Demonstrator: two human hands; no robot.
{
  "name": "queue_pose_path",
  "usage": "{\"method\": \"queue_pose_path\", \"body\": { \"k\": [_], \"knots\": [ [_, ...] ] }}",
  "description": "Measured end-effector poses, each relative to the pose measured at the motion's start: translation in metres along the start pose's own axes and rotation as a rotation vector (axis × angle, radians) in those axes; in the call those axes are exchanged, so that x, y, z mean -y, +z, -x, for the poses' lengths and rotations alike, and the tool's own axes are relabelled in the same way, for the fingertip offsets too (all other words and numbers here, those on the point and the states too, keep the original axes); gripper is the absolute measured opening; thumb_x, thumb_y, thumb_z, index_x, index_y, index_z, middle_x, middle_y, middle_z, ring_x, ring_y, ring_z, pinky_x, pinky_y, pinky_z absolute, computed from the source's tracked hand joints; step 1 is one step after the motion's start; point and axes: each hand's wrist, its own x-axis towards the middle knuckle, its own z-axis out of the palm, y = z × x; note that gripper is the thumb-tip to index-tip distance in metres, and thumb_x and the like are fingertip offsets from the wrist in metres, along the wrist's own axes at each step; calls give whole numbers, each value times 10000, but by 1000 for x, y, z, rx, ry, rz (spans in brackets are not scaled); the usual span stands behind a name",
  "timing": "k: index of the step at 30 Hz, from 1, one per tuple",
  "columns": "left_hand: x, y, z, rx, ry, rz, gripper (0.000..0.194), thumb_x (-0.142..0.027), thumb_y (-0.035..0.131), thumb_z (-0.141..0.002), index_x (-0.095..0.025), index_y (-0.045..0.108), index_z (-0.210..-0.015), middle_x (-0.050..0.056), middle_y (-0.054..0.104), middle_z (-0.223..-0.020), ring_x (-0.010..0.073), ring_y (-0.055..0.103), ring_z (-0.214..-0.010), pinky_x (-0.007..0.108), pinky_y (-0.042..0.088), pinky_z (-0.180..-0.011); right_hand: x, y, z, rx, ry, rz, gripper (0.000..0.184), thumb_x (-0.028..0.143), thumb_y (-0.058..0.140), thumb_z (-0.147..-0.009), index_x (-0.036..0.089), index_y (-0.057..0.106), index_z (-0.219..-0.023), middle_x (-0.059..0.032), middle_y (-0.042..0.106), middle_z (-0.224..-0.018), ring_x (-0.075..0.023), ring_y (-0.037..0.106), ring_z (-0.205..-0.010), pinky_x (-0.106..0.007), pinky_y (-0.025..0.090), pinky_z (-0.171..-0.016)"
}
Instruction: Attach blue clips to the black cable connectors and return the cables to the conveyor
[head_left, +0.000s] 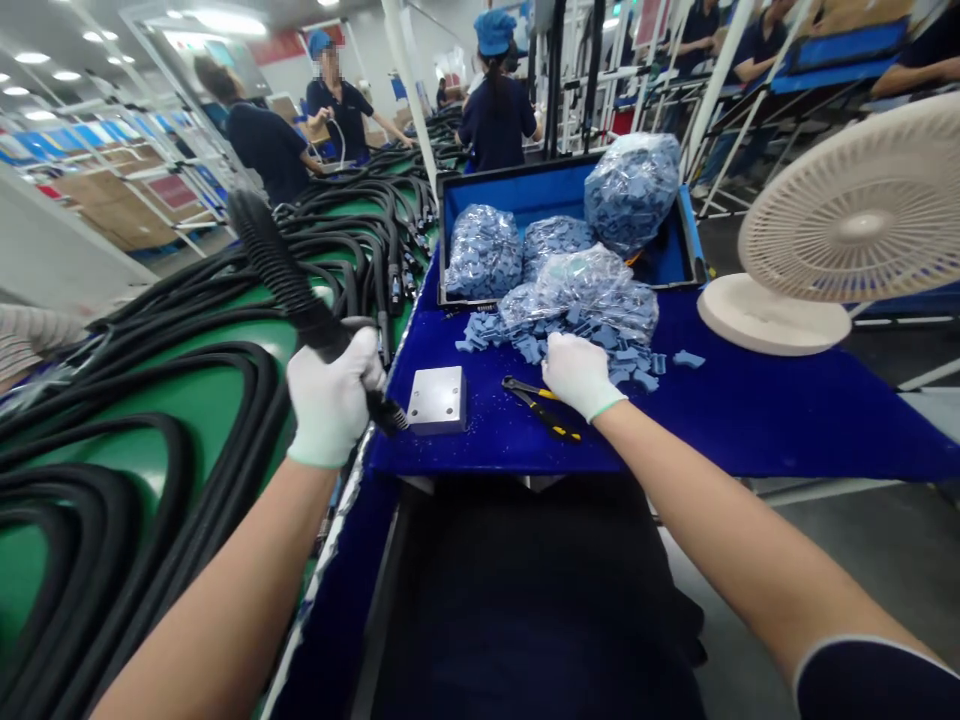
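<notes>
My left hand [330, 400], in a white knit glove, was closed firmly around a long black corrugated rubber hose [274, 255], its ribbed length rising past my fist and its dark end poking out below, held above the gap between a green conveyor belt [202, 400] and a dark blue tabletop [750, 420]. My right hand [579, 376], gloved the same, lay open, its fingers [559, 350] resting loosely at the edge of a heap of small blue rubber pieces [532, 345], just beside yellow-and-black-handled pliers [541, 408]. A square steel plate [436, 400] lay between my hands.
</notes>
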Motion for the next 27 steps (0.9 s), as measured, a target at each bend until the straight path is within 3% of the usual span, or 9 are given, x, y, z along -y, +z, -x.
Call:
{"method": "queue_pose_path", "body": {
  "k": [3, 9, 14, 17, 21, 24, 27],
  "knots": [
    [10, 11, -21, -2, 146, 81, 224, -330, 731, -839, -188, 647, -989, -83, 444, -553, 84, 394, -466, 246, 388, -498, -2, 5, 5, -42, -71, -46, 299, 272, 587, -1004, 100, 628, -1246, -209, 685, -1135, -328, 674, -1066, -410, 494, -929],
    [35, 15, -32, 19, 144, 41, 163, -302, 712, -824, -180, 639, -905, -82, 446, -515, 91, 397, -427, 237, 368, -451, -5, -10, 18, -76, -404, -550, 252, 260, 604, -1007, 229, 769, -1196, -89, 696, -1136, -215, 692, -963, -334, 519, -942],
    [38, 23, -27, -129, 197, -227, 201, -350, 742, -820, -173, 662, -872, -14, 604, -636, 134, 556, -564, 252, 461, -555, 39, -26, 22, 22, -442, -707, 224, 299, 688, -946, 173, 777, -1109, -69, 772, -1005, -214, 712, -887, -330, 534, -871],
    [41, 22, -27, -69, 160, -194, 211, -337, 745, -814, -173, 674, -924, -31, 568, -601, 130, 528, -534, 252, 455, -537, 73, -24, 18, 69, -509, -693, 192, 302, 692, -934, 157, 778, -1027, -76, 780, -975, -216, 707, -881, -318, 521, -822],
    [50, 11, -29, 16, 142, 61, 217, -318, 713, -843, -179, 645, -995, -90, 434, -513, 94, 401, -422, 231, 395, -458, 105, -19, 11, 157, -621, -797, 210, 121, 689, -840, 151, 783, -1025, -65, 782, -1026, -188, 695, -900, -280, 507, -831],
    [55, 4, -32, 4, 162, 91, 216, -304, 720, -836, -180, 641, -993, -80, 476, -531, 98, 431, -435, 228, 400, -466, 121, -16, 8, 250, -665, -893, 167, 178, 669, -873, 164, 767, -1008, -30, 767, -927, -158, 662, -796, -260, 482, -747],
    [56, 0, -34, 27, 160, 7, 234, -296, 733, -821, -166, 671, -1004, -27, 599, -631, 126, 559, -546, 248, 479, -562, 135, -14, 5, 251, -678, -871, 123, 269, 666, -895, 158, 716, -875, 8, 696, -768, -131, 570, -669, -257, 398, -639]
  ]
}}
